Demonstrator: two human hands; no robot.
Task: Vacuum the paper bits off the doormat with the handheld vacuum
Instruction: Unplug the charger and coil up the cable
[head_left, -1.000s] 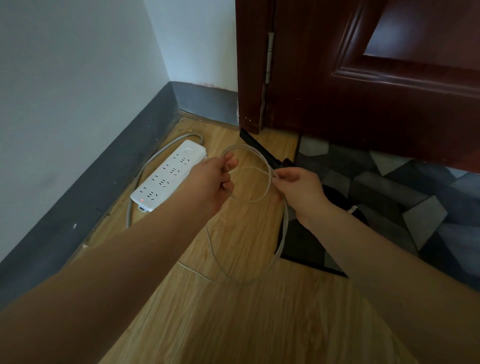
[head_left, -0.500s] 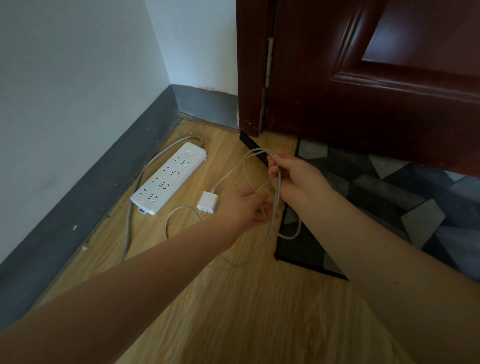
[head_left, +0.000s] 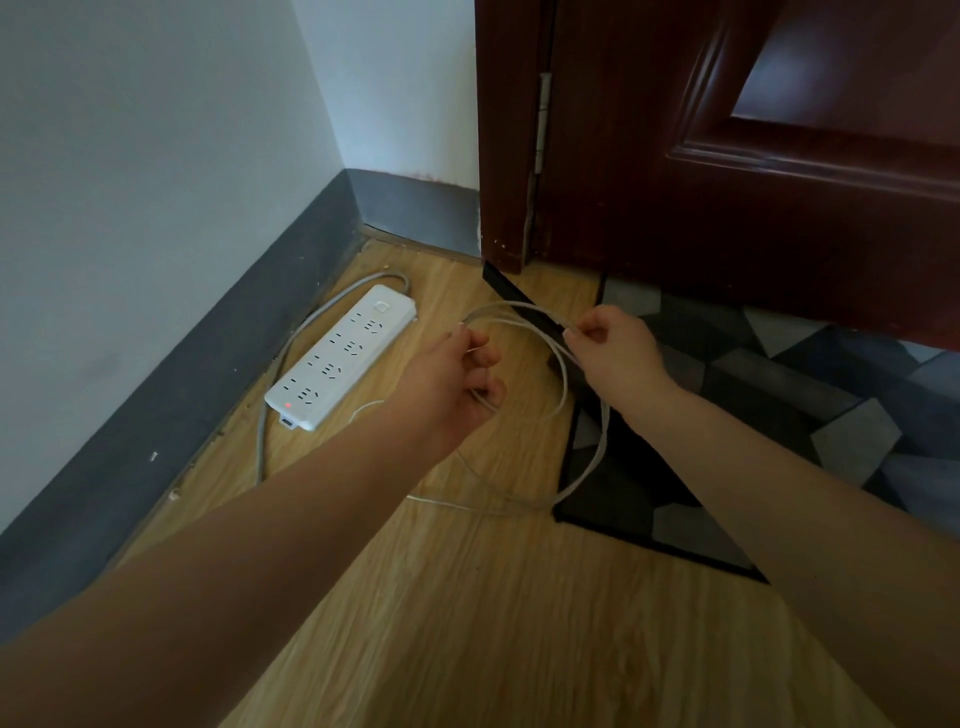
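Both hands, left hand (head_left: 447, 384) and right hand (head_left: 615, 353), hold a looped white cable (head_left: 561, 395) above the wood floor (head_left: 467, 597); a power strip (head_left: 340, 358) lies left.

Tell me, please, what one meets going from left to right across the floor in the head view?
Grey skirting board → white power strip → left hand → looped white cable → right hand → patterned doormat.
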